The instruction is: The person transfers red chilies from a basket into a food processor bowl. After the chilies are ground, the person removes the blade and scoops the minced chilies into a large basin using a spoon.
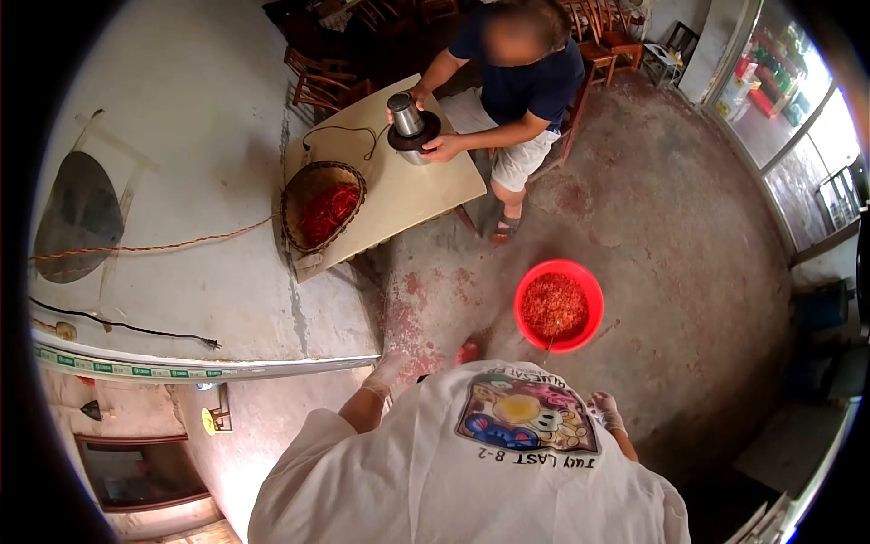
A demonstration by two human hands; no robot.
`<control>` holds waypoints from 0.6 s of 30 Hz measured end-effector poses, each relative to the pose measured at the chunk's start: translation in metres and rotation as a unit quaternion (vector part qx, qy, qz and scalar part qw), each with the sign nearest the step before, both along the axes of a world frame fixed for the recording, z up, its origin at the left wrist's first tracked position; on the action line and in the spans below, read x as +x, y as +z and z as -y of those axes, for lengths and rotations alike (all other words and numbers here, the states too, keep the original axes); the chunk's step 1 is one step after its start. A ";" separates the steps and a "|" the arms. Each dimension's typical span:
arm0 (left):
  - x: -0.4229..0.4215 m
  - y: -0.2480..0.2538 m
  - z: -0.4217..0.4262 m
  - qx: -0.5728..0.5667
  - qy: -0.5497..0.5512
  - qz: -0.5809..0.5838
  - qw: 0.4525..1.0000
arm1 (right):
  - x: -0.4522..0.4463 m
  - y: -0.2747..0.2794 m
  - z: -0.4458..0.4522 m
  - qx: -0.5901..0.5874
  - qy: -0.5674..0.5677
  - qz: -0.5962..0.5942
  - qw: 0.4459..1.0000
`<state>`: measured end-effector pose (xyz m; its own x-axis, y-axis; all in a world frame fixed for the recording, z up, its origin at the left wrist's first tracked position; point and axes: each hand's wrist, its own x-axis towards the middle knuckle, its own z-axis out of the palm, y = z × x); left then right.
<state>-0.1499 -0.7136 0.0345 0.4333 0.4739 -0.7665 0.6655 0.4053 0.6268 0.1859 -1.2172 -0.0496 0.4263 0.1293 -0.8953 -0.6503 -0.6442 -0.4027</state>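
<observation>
White shirt (408,462) fabric with a printed panel lies nearest us, filling the lower part of the view. On either side of it we note the wearer's left hand (388,372) and right hand (605,411), both apparently in clear plastic gloves. We see nothing held in either, but finger posture is too indistinct to report; we cannot tell whether they are relaxed or clenched.

Ahead, a red basin (596,304) stands on the floor (671,236), apart from both hands. It contains finely broken red mash (555,299), with a thin utensil handle (550,343) leaning over the near rim. We judge this portion already chopped.

Outstanding, in our assessment: whole red peppers (331,213), uncut as far as we can see, in a woven basket (301,189) on the table (426,195). Opposite, a seated person (521,82) has both hands on an electric chopper (413,132) at the tabletop. Its contents are hidden; we cannot certify their condition.
</observation>
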 end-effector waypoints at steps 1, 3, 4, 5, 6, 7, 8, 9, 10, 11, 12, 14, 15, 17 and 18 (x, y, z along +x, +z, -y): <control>-0.004 -0.009 -0.004 0.015 -0.017 0.005 1.000 | 0.000 -0.001 0.000 0.001 0.002 0.003 1.000; -0.011 -0.029 -0.013 0.046 -0.053 0.015 0.997 | -0.001 -0.002 0.000 0.002 0.007 0.009 1.000; -0.003 -0.012 -0.008 0.060 -0.038 0.031 0.997 | -0.001 -0.001 0.001 0.005 0.004 0.006 1.000; 0.007 0.006 -0.003 0.075 -0.024 0.048 0.996 | -0.001 -0.001 0.002 0.008 0.001 0.003 1.000; 0.017 0.021 -0.003 0.089 -0.010 0.065 0.994 | -0.002 -0.004 0.004 0.012 -0.002 0.000 1.000; 0.021 0.018 -0.010 0.119 -0.037 0.062 0.990 | -0.002 -0.007 0.006 0.021 -0.011 -0.004 1.000; 0.023 0.010 -0.020 0.149 -0.065 0.059 0.985 | -0.002 -0.009 0.008 0.031 -0.020 -0.009 0.999; 0.028 0.006 -0.027 0.178 -0.092 0.055 0.978 | -0.002 -0.012 0.011 0.041 -0.028 -0.013 0.999; 0.039 0.017 -0.028 0.147 -0.058 0.033 0.987 | -0.003 -0.009 0.010 0.038 -0.030 -0.003 0.999; 0.051 0.029 -0.026 0.116 -0.023 0.011 0.993 | -0.004 -0.006 0.010 0.036 -0.031 0.007 0.999; 0.065 0.043 -0.022 0.084 0.011 -0.010 0.996 | -0.005 -0.003 0.011 0.033 -0.033 0.017 0.999; 0.097 0.066 -0.016 0.099 -0.007 -0.064 0.993 | -0.006 0.001 0.014 0.031 -0.040 0.023 0.998; 0.101 0.066 -0.015 0.100 -0.021 -0.071 0.992 | -0.007 0.000 0.016 0.030 -0.044 0.025 0.998; 0.103 0.055 -0.018 0.095 -0.054 -0.064 0.992 | -0.008 -0.002 0.022 0.025 -0.036 0.030 0.999; 0.099 0.042 -0.022 0.089 -0.072 -0.051 0.992 | -0.008 -0.004 0.025 0.024 -0.032 0.033 0.999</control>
